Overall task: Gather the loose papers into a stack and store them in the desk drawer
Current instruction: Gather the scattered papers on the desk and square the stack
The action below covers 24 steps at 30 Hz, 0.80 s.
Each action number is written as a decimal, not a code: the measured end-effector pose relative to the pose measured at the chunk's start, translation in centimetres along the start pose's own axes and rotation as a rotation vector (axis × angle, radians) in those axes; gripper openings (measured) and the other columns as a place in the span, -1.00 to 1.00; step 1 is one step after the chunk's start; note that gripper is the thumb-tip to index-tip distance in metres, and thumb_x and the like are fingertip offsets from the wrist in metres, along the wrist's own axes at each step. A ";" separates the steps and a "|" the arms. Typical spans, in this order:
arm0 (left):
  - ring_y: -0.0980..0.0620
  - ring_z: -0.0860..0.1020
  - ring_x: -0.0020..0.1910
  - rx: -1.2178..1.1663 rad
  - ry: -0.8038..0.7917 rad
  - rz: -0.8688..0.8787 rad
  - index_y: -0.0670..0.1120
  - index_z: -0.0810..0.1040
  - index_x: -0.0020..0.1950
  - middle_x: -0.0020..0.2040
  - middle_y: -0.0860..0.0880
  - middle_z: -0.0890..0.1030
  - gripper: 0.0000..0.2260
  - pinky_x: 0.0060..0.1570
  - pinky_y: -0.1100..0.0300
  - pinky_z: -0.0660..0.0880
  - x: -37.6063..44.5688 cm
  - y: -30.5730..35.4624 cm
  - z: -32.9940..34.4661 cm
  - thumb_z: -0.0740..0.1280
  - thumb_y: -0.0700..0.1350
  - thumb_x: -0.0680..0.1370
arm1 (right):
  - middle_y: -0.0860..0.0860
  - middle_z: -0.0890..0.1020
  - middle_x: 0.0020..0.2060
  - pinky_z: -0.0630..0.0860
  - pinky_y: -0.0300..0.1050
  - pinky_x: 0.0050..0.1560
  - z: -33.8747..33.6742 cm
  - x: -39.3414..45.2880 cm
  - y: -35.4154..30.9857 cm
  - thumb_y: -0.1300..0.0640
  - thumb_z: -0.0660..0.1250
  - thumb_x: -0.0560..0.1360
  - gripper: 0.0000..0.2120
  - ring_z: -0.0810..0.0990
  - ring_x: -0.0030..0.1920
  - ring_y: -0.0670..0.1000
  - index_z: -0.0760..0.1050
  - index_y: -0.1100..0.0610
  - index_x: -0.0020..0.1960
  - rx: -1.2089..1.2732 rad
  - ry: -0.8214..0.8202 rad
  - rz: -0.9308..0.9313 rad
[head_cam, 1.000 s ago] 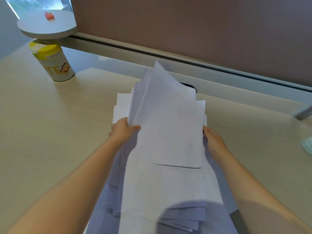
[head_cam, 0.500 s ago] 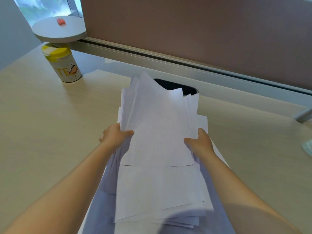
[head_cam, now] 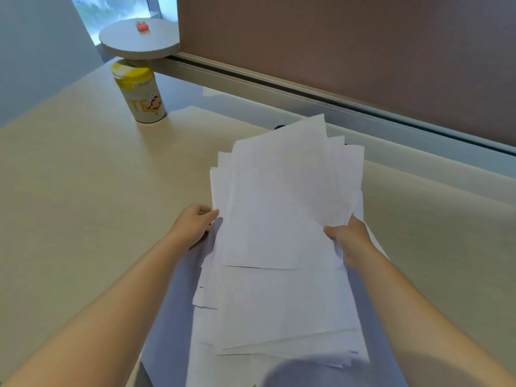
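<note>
A loose, uneven stack of white papers (head_cam: 279, 224) lies lengthwise in front of me on the light wooden desk (head_cam: 83, 191); its sheets fan out at the far end and at the near end. My left hand (head_cam: 195, 224) grips the stack's left edge with curled fingers. My right hand (head_cam: 349, 238) holds the right edge, thumb on top of the sheets. The far end of the stack is lifted off the desk. No drawer is in view.
A white tin with a yellow lid (head_cam: 141, 93) stands at the far left of the desk, under a round grey shelf (head_cam: 139, 40) with a small red item (head_cam: 142, 26). A brown partition (head_cam: 349, 51) with a grey rail (head_cam: 307, 96) bounds the desk's far side.
The raised sheets have come down and squared up somewhat. My right hand moved from beside the stack onto its right edge. The view shifted, so the tin appears further right.
</note>
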<state>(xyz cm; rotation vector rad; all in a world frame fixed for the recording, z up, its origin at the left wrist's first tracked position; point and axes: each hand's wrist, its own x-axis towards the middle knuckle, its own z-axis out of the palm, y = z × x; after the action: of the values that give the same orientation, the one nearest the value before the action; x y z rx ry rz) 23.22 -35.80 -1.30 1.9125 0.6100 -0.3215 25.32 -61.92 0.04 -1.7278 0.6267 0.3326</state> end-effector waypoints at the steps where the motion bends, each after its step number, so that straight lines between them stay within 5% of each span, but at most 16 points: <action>1: -0.05 0.43 -0.14 0.071 0.010 -0.015 -0.16 0.47 -0.07 -0.26 -0.07 0.47 -0.87 -0.12 0.15 0.36 -0.3 -0.3 -0.2 0.25 -0.10 0.53 | 0.22 0.49 0.27 0.37 -0.07 0.18 -0.1 0.0 -0.1 0.45 0.21 0.46 -0.56 0.47 0.15 0.14 0.35 0.28 0.32 0.001 -0.003 -0.016; 5: -0.08 0.45 -0.04 0.339 -0.003 -0.085 -0.08 0.42 -0.21 -0.06 -0.09 0.54 -0.89 -0.06 0.14 0.37 -1.5 -1.3 -0.8 0.33 -0.13 0.47 | 0.22 0.47 0.29 0.37 -0.08 0.12 -0.9 -0.6 -0.4 0.46 0.18 0.48 -0.57 0.45 0.26 0.22 0.33 0.31 0.33 0.002 0.041 -0.029; 9: -0.18 0.38 0.25 0.634 0.055 -0.144 -0.14 0.42 0.18 0.27 -0.16 0.37 -0.60 0.19 0.03 0.40 -3.5 -1.6 -0.7 0.42 -0.07 0.40 | 0.25 0.49 0.26 0.38 -0.15 -0.06 -2.6 -1.6 -0.6 0.45 0.17 0.49 -0.59 0.49 0.19 0.20 0.33 0.34 0.34 0.023 0.079 -0.031; 12: -0.21 0.44 0.22 0.614 0.087 -0.179 -0.20 0.37 0.22 0.26 -0.19 0.41 -0.50 0.17 -0.02 0.45 -4.5 -2.4 -0.3 0.46 -0.08 0.37 | 0.18 0.53 0.15 0.45 -0.17 -0.14 -4.3 -2.1 -0.5 0.44 0.17 0.49 -0.59 0.49 0.11 0.15 0.33 0.34 0.33 -0.022 0.052 -0.034; 16: -0.19 0.52 0.15 0.554 0.109 -0.162 -0.25 0.50 0.14 0.17 -0.24 0.57 -0.69 0.02 0.07 0.41 -5.9 -3.2 0.5 0.35 -0.13 0.45 | 0.22 0.45 0.31 0.41 -0.40 -0.36 -6.1 -3.3 0.3 0.51 0.13 0.48 -0.56 0.43 0.09 0.06 0.30 0.35 0.35 -0.028 -0.045 -0.041; 18: -0.19 0.53 0.14 0.429 0.119 -0.177 -0.29 0.54 0.09 0.12 -0.26 0.58 -0.74 0.04 0.07 0.41 -6.3 -3.6 1.0 0.33 -0.15 0.48 | 0.24 0.41 0.35 0.40 -0.34 -0.28 -6.6 -3.7 1.3 0.51 0.12 0.49 -0.55 0.44 0.20 0.12 0.28 0.36 0.36 -0.067 -0.065 -0.036; 20: -0.15 0.52 -0.05 0.311 0.130 -0.196 -0.21 0.52 -0.20 -0.14 -0.21 0.57 -0.88 -0.10 0.14 0.36 -6.7 -3.9 1.2 0.33 -0.18 0.49 | 0.23 0.39 0.36 0.41 -0.36 -0.07 -7.0 -3.8 2.5 0.52 0.10 0.49 -0.52 0.40 0.27 0.14 0.24 0.35 0.39 -0.118 -0.091 -0.047; 24: -0.08 0.45 -0.19 0.126 0.143 -0.215 -0.14 0.39 -0.40 -0.36 -0.13 0.45 -0.73 -0.14 0.17 0.34 -7.0 -4.8 1.7 0.30 -0.23 0.50 | 0.25 0.47 0.29 0.30 0.02 0.33 -6.8 -3.8 3.6 0.44 0.16 0.48 -0.57 0.40 0.30 0.23 0.34 0.31 0.33 -0.325 -0.074 -0.072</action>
<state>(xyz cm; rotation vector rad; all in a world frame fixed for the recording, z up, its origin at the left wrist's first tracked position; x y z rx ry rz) 14.84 -37.72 -2.38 2.0058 0.9125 -0.3692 19.49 -68.11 0.87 -2.0329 0.4732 0.4656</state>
